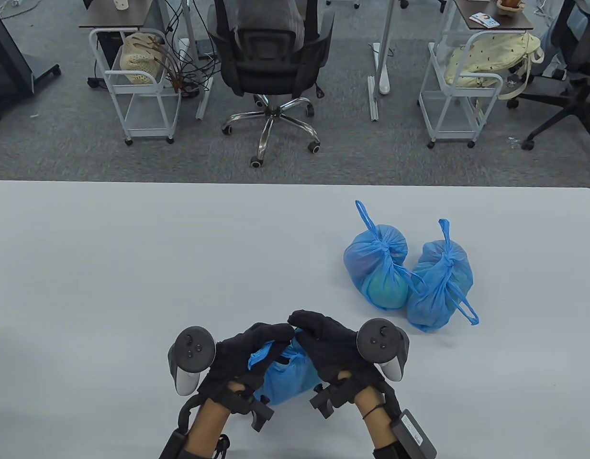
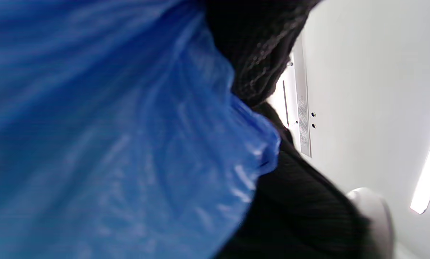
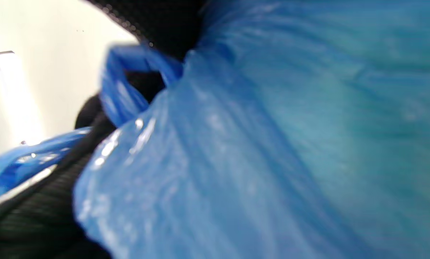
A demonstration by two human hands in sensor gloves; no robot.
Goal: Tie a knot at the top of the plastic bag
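Holding one blue bag between two hands; two tied bags nearby.

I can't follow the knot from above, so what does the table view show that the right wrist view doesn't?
Only the table view shows both hands, the left hand and right hand, meeting fingertip to fingertip over the blue bag, plus two tied blue bags lying to the right on the table.

Only the right wrist view shows, blurred, a twisted handle loop at the bag's top.

Both show the blue bag between black gloves.
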